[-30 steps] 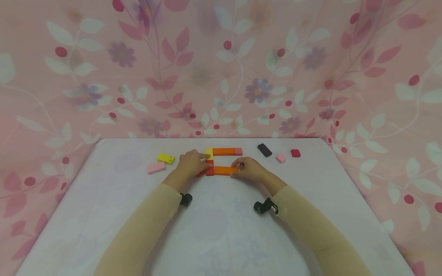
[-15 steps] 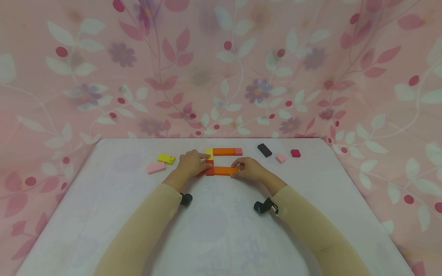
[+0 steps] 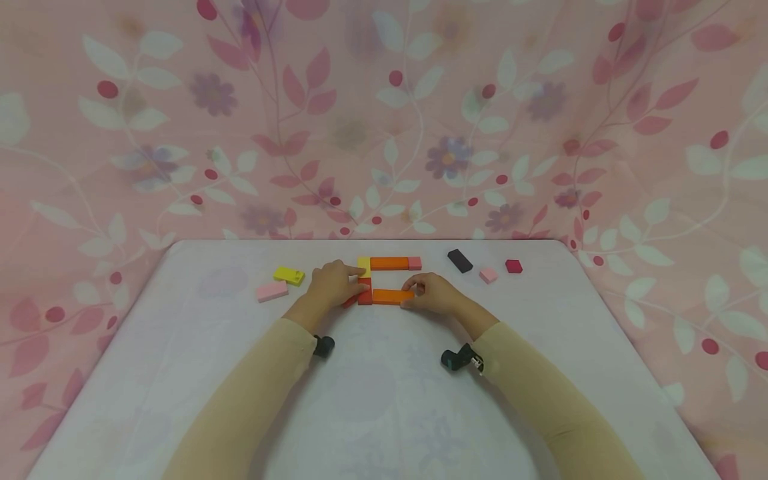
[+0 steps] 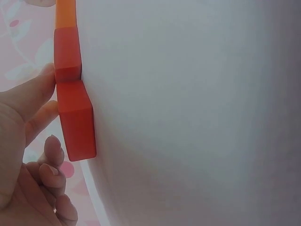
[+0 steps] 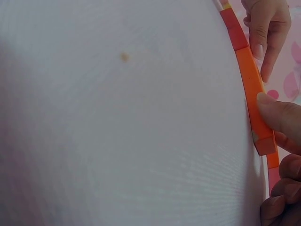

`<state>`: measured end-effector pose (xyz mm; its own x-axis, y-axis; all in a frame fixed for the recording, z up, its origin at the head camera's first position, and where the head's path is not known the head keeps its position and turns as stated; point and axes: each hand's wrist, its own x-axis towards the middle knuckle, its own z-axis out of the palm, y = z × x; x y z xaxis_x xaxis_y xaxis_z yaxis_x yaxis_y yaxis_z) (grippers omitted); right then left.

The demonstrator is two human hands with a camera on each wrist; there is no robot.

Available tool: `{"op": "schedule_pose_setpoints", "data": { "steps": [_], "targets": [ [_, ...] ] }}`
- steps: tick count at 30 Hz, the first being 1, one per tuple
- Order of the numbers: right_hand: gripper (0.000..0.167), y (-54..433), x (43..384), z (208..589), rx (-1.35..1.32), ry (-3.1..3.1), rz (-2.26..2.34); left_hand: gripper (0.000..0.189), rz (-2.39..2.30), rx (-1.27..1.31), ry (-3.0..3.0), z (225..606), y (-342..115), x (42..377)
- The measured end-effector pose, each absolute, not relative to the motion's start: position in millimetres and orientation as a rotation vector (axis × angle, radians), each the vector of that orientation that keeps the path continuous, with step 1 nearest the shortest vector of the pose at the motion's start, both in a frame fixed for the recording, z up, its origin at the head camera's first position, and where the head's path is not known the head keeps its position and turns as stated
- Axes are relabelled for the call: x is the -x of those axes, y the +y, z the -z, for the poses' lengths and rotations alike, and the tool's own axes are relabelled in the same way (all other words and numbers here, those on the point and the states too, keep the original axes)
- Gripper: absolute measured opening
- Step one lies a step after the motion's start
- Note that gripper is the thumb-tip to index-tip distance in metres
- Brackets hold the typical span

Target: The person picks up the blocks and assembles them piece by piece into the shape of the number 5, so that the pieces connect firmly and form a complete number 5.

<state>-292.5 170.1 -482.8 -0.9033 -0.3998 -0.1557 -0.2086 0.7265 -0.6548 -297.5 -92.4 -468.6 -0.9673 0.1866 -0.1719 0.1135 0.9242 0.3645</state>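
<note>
Left hand (image 3: 333, 285) with thumb and index out straight, resting against blocks; right hand (image 3: 436, 293) pinching near orange bar (image 3: 387, 297) by its right end, thumb plus index. Left to right on white table (image 3: 372, 407): pale pink block (image 3: 273, 292) and bright yellow block (image 3: 289, 276) just beside each other, left of left hand. Angled red block (image 3: 350, 302) partly under left hand. Next, in line front to back: straight red block (image 3: 365, 299) at left thumb tip, light yellow block (image 3: 364, 263) at index tip. Near orange bar between the hands, running right from straight red block. Far orange bar (image 3: 389, 264) parallel behind it, small rose block (image 3: 415, 263) at its right end. Further right, well apart: black block (image 3: 460, 261), small pink block (image 3: 489, 275), crimson block (image 3: 513, 267).
</note>
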Motion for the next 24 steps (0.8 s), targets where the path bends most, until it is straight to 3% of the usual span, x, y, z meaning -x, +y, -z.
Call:
{"op": "schedule_pose_setpoints", "data": {
  "steps": [24],
  "targets": [
    [0.033,171.9,291.8,482.5,0.476,2.626,0.966,0.055,-0.548,-0.239,2.877,467.2,-92.6,295.5]
  ]
}}
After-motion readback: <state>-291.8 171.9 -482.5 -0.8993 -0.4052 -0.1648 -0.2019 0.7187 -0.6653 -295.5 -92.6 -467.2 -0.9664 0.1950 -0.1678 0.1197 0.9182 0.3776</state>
